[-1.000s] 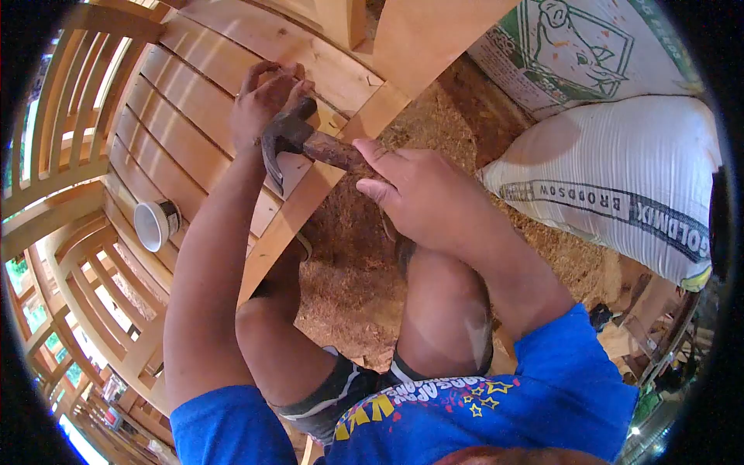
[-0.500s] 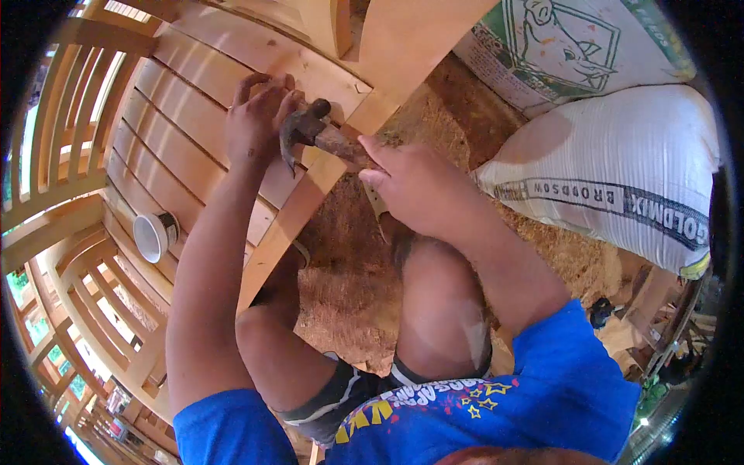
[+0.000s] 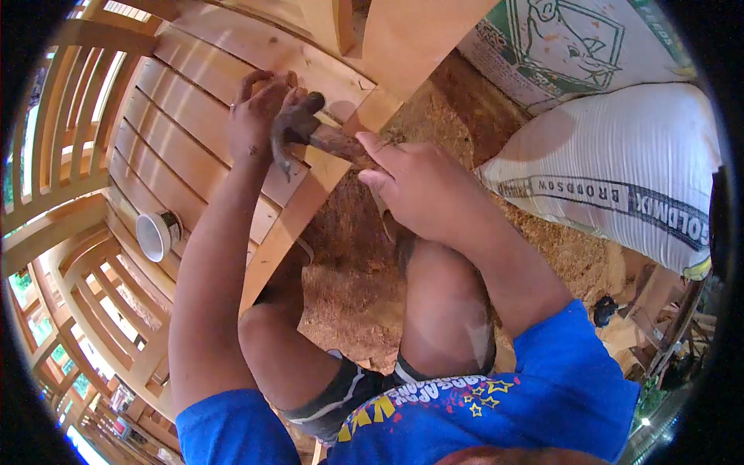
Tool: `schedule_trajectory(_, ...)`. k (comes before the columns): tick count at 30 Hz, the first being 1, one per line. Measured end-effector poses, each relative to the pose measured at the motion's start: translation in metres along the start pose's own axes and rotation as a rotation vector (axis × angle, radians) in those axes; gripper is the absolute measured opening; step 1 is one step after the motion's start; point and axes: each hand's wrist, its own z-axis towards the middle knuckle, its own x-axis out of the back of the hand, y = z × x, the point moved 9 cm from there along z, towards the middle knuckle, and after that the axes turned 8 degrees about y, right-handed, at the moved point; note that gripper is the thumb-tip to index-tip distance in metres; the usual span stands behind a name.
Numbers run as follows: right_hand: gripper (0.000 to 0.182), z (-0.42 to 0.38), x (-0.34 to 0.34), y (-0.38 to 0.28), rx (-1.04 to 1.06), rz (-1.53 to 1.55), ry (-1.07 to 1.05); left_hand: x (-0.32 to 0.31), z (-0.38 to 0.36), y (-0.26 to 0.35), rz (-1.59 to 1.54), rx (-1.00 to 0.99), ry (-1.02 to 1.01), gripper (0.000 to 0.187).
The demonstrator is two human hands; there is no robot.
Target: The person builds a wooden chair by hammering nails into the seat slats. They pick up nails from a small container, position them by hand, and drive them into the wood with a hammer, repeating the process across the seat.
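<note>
Largest on my feed is the slatted wooden panel (image 3: 182, 89), which spreads under the left hand (image 3: 260, 116) and out beyond it, and below the right hand (image 3: 415, 182) I get the brown floor (image 3: 349, 283), strewn with what looks like wood dust. Off to the right of the right hand I see a white sack (image 3: 612, 159) lying full, with a second sack (image 3: 570, 46) printed with an animal's head just past it. The edge board (image 3: 308, 198) runs slantwise between the two hands, along the panel's near side. To the left of the left forearm, well apart from both hands, I make out a small white tub (image 3: 158, 235) tipped toward me. Between the hands is the hammer (image 3: 314, 133), and this is the relation I read most carefully: the right hand is closed around its handle, whose long axis runs from that fist leftward and slightly away from the body, so that the head overlaps the left fingers in my view. The claw curves back toward the wearer and the blunt end points away. The left hand is the nearer one to the head; its fingers are curled over the slats, but I cannot tell whether they pinch anything or whether the metal touches them
</note>
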Motion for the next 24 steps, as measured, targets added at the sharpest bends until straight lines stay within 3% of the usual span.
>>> schedule_trajectory(3, 0.052, -0.005, 0.004, -0.004, -0.012, 0.041, -0.032, -0.003, -0.004, 0.001, -0.023, 0.083, -0.03, 0.037)
schedule_trajectory(8, 0.054, -0.002, -0.011, 0.021, -0.087, -0.008, -0.079, -0.001, 0.001, 0.008, 0.049, -0.104, 0.021, 0.037)
schedule_trajectory(14, 0.053, -0.02, 0.001, 0.014, -0.12, 0.152, 0.005, -0.006, -0.002, 0.001, -0.088, 0.001, 0.026, 0.036)
schedule_trajectory(20, 0.053, -0.047, 0.008, 0.022, 0.038, 0.154, 0.176, 0.001, -0.005, 0.007, -0.004, -0.02, 0.046, 0.037)
schedule_trajectory(24, 0.056, -0.058, -0.004, -0.002, 0.116, -0.051, -0.038, -0.001, -0.003, 0.006, 0.002, -0.037, 0.036, 0.037)
